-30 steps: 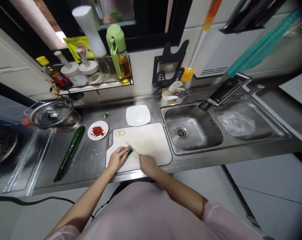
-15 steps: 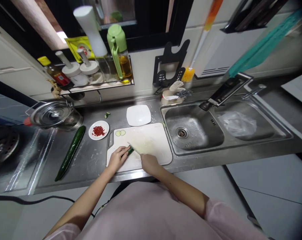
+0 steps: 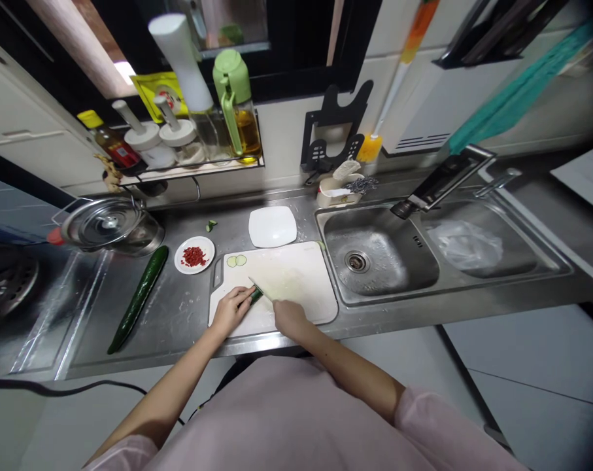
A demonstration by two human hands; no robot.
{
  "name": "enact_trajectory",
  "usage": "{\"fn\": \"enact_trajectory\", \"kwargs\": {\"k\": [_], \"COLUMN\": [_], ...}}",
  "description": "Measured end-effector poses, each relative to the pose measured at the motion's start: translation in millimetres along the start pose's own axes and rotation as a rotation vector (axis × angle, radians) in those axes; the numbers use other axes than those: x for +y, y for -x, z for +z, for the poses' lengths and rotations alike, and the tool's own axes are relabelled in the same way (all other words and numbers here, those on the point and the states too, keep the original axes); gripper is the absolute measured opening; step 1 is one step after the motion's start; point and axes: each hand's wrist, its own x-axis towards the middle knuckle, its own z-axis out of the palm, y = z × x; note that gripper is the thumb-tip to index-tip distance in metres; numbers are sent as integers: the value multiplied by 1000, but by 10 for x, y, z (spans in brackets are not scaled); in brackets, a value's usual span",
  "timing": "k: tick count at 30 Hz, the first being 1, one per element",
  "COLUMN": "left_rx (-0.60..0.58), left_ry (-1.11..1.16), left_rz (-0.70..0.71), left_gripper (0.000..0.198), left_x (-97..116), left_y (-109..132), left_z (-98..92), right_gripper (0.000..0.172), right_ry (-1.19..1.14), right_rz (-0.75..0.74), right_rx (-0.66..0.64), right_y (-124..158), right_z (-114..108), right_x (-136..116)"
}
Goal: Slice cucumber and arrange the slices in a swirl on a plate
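Observation:
On the white cutting board (image 3: pixel 310 278), my left hand (image 3: pixel 231 310) is closed over a short piece of cucumber (image 3: pixel 255 295) and presses it down. My right hand (image 3: pixel 291 319) grips a knife (image 3: pixel 263 290) by its handle, which the fingers hide. The blade lies slantwise against the cucumber piece, close to my left fingertips. Two pale cucumber slices (image 3: pixel 236 261) rest at the board's upper left. A whole cucumber (image 3: pixel 138 301) lies on the steel counter to the left.
A plate of chopped red pieces (image 3: pixel 194 255) and a white square dish (image 3: pixel 272 226) stand behind the board. Right of it is a steel sink (image 3: pixel 382 252) with a tap (image 3: pixel 438 183). A lidded pot (image 3: pixel 112 226) is at the left, below a rack of bottles (image 3: pixel 188 167).
My right hand has shifted slightly to the left with the knife. My left hand stays on the cucumber piece, almost unmoved.

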Motion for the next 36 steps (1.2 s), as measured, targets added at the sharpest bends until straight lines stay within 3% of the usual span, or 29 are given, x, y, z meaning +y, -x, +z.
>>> {"fn": "enact_trajectory", "kwargs": {"k": [10,15,20,29,36], "left_rx": [59,73,56,149,259], "left_ry": [-50,-96,-160,-161,-105], "left_rz": [-1,8,30,-147,-280], "left_gripper": [36,35,34,39,37], "left_x": [38,122,190,232,315], "left_y": [41,63,74,169,93], "left_z": [40,16,-3,129,162], "right_gripper": [29,29,33,42,49], "right_ry": [18,2,16,17,139], "right_rz": [-5,-17,-26,31,46], "right_rx": [101,113,236,398,469], "right_y": [-19,44,138,329,320], "right_z": [112,64,-23,-170,-145], "right_x": [5,68,226,329,340]}}
